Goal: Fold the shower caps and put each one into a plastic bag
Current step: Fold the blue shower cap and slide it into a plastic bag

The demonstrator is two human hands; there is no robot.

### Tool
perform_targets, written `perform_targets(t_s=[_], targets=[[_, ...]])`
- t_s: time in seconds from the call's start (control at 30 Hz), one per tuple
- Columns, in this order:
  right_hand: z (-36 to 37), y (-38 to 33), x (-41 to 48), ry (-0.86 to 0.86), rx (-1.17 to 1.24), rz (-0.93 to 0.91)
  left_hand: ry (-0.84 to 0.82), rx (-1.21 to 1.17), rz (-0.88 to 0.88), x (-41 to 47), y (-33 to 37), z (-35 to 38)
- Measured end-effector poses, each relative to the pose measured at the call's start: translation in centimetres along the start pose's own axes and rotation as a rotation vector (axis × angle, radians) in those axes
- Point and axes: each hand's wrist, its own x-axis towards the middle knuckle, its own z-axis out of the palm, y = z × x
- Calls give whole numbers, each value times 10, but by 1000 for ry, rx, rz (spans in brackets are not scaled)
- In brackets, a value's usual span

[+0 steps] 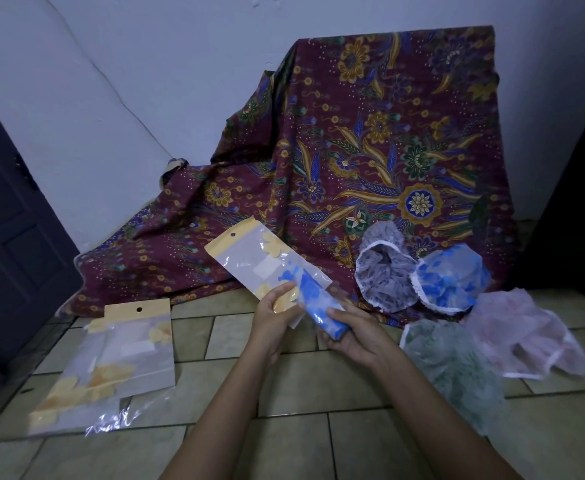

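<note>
The task looks to be at an early stage: one cap is on its way into a bag and four more wait loose. The left hand pinches the open lower end of a plastic bag, thumb on top and fingers beneath, and holds it slanted above the floor. The right hand has its fingers curled round the near end of the folded blue cap, whose far end is already inside the bag's mouth while the rest pokes out; I judge the insertion about half done. This cap is folded into a narrow, compact strip of thin, crinkly film, white with blue flowers, soft enough to slide in if the mouth is kept wide. To the right, four caps lie unfolded and puffy: a grey cap touching a blue floral cap, both on the hem of a batik cloth, with a pink cap and a green cap nearer on the tiles. At the left on the floor lie spare bags, overlapping, with yellow headers and yellow flower prints; whether anything is in them I cannot tell.
</note>
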Motion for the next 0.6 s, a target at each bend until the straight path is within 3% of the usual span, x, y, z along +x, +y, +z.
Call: perform_targets(t_s=[0.2,0.3,0.4,0.6], targets=[[7,5,5,28,24,-131,8,-55,-41,-5,-7,3],[8,10,8,126,-45,-188,134,-31,-44,-5,-7,5],[10,17,7,117,-27,-203,249,-38,-37,-3,-7,9],[5,14,3,-73,73,-26,372,-79,-24,1,-8,10]])
